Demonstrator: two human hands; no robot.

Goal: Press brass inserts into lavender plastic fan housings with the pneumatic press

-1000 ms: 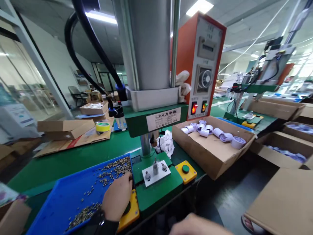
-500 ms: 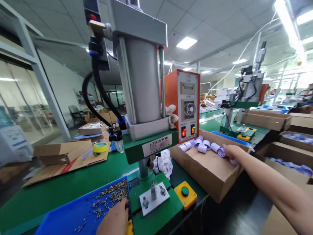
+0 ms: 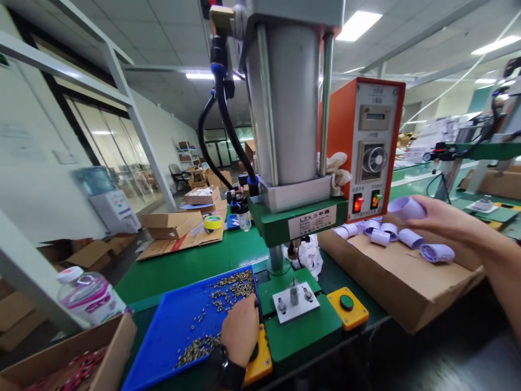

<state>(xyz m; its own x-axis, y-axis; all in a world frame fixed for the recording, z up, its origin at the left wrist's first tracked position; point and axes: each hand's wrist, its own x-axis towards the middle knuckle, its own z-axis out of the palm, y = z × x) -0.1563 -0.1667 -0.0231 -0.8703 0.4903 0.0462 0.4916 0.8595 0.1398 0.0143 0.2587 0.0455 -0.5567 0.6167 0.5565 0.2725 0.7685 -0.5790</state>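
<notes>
My right hand (image 3: 442, 220) is closed on a rolled lavender strip (image 3: 406, 208), held above the cardboard box (image 3: 423, 301). More rolled strips (image 3: 437, 252) lie inside that box. My left hand (image 3: 241, 330), with a dark band on the wrist, is curled at the right edge of the blue tray (image 3: 163, 315). Its fingertips are hidden, so whatever they pinch does not show. Small metal fasteners (image 3: 236, 285) are scattered over the tray. Between my hands stands a press (image 3: 285, 108), with a metal plate and pin (image 3: 294, 296) on its green base.
Yellow button boxes (image 3: 348, 308) flank the press base, the left one partly under my hand. An orange control box (image 3: 376, 152) stands behind. At left are a bottle (image 3: 89, 296) and a carton (image 3: 118, 353) of red pieces; yellow tape (image 3: 212, 222) lies farther back.
My right hand has risen out of the cardboard box with a rolled strip. The view has swung left, bringing in the bottle and red pieces. My left hand stays by the tray's right edge.
</notes>
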